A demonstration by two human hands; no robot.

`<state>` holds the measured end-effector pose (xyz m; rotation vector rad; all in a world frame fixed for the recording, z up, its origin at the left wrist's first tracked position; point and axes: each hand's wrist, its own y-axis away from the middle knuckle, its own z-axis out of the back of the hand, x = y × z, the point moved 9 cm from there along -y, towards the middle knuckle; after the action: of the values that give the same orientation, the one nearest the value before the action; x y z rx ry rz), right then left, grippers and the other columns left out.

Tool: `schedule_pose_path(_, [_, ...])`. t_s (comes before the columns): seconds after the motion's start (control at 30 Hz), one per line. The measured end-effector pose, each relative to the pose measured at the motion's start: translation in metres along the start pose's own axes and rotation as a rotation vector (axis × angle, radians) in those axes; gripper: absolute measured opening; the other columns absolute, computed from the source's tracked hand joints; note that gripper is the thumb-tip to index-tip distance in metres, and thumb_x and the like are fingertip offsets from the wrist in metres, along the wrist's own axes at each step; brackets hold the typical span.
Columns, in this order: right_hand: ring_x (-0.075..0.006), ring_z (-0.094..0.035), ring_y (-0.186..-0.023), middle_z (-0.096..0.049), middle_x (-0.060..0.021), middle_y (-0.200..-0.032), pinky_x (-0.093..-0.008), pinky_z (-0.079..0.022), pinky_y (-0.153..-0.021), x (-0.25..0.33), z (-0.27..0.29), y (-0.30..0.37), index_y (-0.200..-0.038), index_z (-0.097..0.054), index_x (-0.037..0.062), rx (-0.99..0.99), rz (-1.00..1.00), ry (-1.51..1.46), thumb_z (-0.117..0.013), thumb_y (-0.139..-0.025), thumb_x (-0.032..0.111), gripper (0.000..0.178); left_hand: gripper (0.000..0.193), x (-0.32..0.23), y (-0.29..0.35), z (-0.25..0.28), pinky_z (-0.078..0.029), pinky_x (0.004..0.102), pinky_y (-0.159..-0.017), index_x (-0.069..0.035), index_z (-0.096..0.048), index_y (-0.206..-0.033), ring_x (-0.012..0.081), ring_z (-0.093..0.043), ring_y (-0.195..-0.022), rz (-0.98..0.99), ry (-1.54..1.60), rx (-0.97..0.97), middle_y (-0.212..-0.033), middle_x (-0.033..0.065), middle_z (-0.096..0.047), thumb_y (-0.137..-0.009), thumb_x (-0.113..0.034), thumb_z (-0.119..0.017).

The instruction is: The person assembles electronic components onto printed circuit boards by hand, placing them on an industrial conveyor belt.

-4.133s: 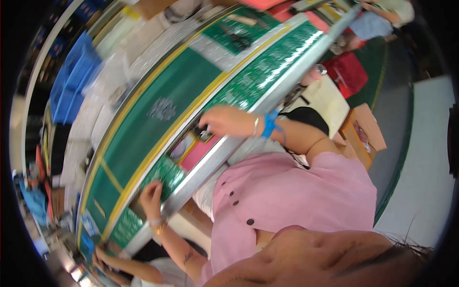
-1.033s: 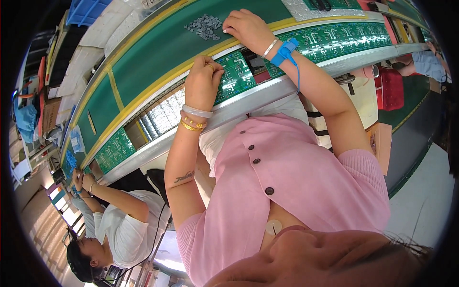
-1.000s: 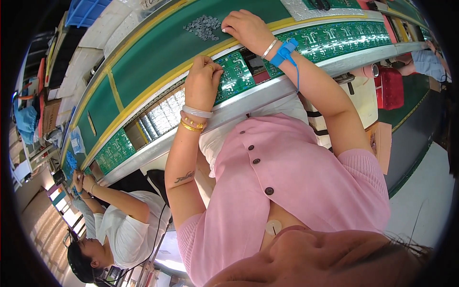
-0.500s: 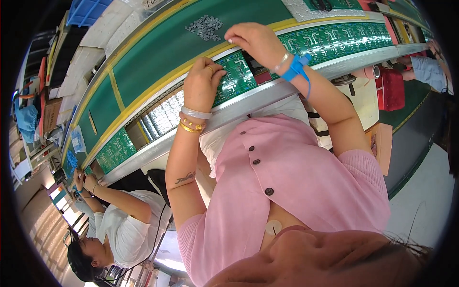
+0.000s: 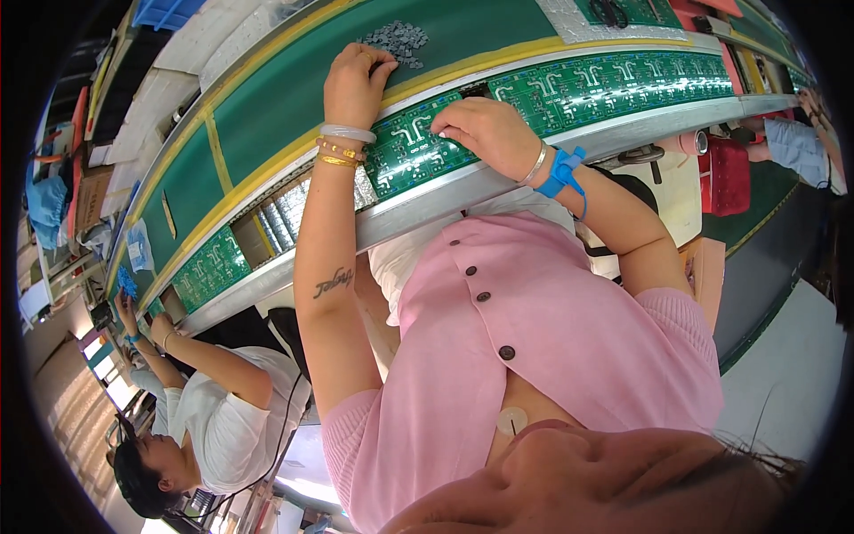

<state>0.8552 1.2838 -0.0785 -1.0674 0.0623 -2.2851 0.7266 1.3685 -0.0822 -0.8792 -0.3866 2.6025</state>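
nearest the camera, the right hand was seen resting palm-down on a green printed circuit board with white markings, its fingers curled narrow and the fingertips pressed to the board's surface; whether a part was pinched beneath them could not be told. the board was carried on the grey metal rail along the desk's near edge, with further green boards lined up on it to the right. farther out, the left hand was stretched onto the dark green conveyor belt, fingers bent close together and touching the edge of a heap of small grey components; nothing was clearly held in it. the work was judged to be partway through: many components lay unused in the heap, and more boards waited along the rail.
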Motion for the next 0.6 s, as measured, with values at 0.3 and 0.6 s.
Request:
schedule_pose_path(0.3, [-0.0228,-0.051,-0.085,-0.054,-0.0036,-0.089,-0.0321,-0.045,-0.072,0.007,-0.012,-0.002,-0.076,-0.06,0.0071,0.042,0.136,0.121,-0.065,-0.07,0.008,0.008,0.014,0.002,0.043,0.024,-0.049,0.0227,-0.066,0.0,-0.064,-0.092,0.0117,-0.062,-0.075,0.308,0.484,0.078,-0.083,0.0072,-0.065,-0.081,-0.009,-0.063])
schedule_pose_path(0.6, [-0.0215,-0.049,-0.086,-0.053,-0.0034,-0.087,-0.0321,-0.043,-0.074,0.012,-0.017,-0.004,-0.072,-0.059,0.0065,0.058,0.166,0.22,-0.062,-0.068,0.009,0.005,0.017,0.034,0.114,0.007,-0.048,0.021,-0.068,0.002,-0.063,-0.098,0.0082,-0.057,-0.072,0.623,0.854,0.315,-0.082,0.0028,-0.062,-0.084,-0.006,-0.061])
